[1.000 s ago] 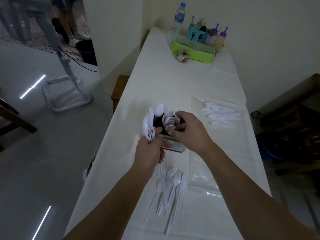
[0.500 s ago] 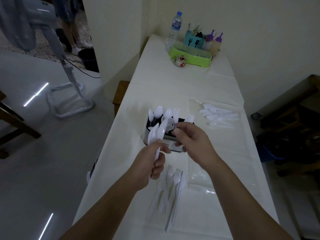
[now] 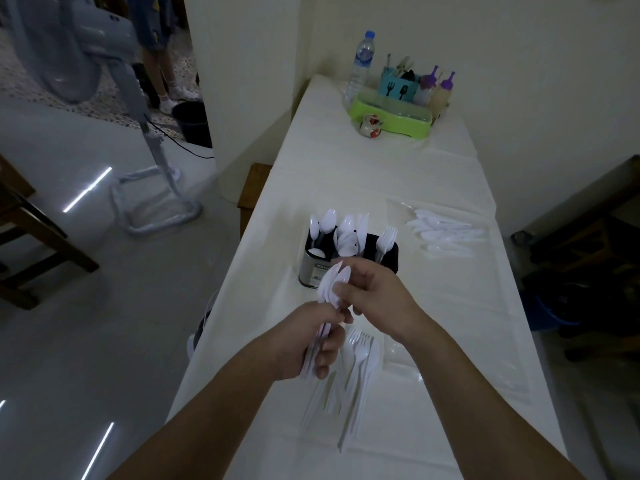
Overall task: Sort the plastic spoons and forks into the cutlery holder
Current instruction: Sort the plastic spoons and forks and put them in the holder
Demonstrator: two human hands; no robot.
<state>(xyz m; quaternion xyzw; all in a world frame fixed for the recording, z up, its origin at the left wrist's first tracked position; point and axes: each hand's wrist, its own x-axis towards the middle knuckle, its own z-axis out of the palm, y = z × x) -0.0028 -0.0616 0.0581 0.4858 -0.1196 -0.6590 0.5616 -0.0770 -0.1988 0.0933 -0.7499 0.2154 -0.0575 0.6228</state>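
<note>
Lowered since a second ago: both hands, from over the holder (image 3: 349, 259) to just in front of it. Left hand (image 3: 304, 344) closed in a fist around the handles of a bunch of white spoons (image 3: 331, 284), bowls pointing up and away. Right hand (image 3: 375, 294) at the bowls of that bunch, thumb and fingers pinched on the top spoon; grip nearly closed. Holder standing upright on the white surface (image 3: 381, 174), spoons in its left compartments, one fork (image 3: 386, 239) in the right one. Near the front edge, just under the left hand, a loose pile of forks (image 3: 356, 368) lying flat, tines pointing away. Right of the holder, well apart, a second heap of white cutlery (image 3: 445, 233) on clear plastic. At the far end, a green tray (image 3: 391, 117), a water bottle (image 3: 362, 60) and sauce bottles (image 3: 436, 86).
</note>
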